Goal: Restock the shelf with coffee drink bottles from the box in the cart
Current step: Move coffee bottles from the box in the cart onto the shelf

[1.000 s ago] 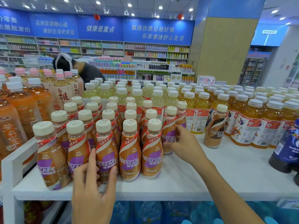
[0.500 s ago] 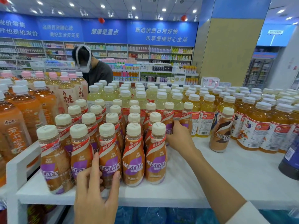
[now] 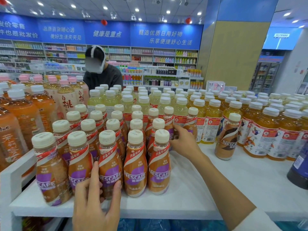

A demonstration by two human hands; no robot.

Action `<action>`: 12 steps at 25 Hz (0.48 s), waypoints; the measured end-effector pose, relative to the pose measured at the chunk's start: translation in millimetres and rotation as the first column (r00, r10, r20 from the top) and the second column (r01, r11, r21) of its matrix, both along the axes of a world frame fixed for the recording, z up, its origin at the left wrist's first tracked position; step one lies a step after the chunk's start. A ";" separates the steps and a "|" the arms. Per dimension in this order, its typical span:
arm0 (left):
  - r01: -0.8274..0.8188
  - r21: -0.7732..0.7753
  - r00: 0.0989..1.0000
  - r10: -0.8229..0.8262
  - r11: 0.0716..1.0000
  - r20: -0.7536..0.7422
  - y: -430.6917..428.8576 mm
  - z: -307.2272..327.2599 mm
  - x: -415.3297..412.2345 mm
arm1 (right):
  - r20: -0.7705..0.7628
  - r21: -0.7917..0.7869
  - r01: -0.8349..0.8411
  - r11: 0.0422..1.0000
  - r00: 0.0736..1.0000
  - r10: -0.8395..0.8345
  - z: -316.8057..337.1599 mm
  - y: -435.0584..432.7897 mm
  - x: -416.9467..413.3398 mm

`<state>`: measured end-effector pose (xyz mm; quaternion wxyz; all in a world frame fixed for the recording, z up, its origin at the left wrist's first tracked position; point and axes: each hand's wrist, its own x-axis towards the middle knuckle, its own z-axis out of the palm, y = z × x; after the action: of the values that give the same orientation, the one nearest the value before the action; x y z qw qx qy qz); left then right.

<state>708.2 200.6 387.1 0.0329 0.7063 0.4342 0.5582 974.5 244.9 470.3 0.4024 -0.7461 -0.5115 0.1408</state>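
Several rows of brown Nescafe coffee bottles (image 3: 135, 164) with cream caps stand on the white shelf (image 3: 191, 194). My left hand (image 3: 95, 205) reaches from below, its fingers around the front-row bottle (image 3: 110, 165) that is third from the left. My right hand (image 3: 183, 141) reaches to the right side of the block, fingers against a coffee bottle (image 3: 191, 124) in a back row. One darker-labelled Nescafe bottle (image 3: 227, 139) stands alone to the right. The box and cart are out of view.
Orange tea bottles (image 3: 21, 117) crowd the left, pale yellow drinks (image 3: 143, 104) stand behind, amber bottles (image 3: 270, 130) fill the right. A dark blue bottle (image 3: 300, 165) sits at the right edge. A person in a dark top (image 3: 103, 75) stands beyond the shelf.
My right hand has slid further back along the right side of the coffee block. My left hand stays on the front row. The person behind has straightened up.
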 end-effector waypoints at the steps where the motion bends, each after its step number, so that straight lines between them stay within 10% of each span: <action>1: 0.002 0.002 1.000 -0.002 1.000 -0.006 0.6 0.0 -0.2 | 0.004 -0.001 -0.006 1.000 1.000 0.006 1.1 0.9 -0.1; 12: 0.034 0.008 0.999 -0.034 0.999 -0.030 6.4 -2.7 -3.1 | 0.000 0.006 -0.027 1.000 1.000 0.027 -1.9 3.4 1.2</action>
<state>705.1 207.0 384.4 0.0330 0.7219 0.4202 0.5489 975.7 248.3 468.5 0.4027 -0.7379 -0.5220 0.1445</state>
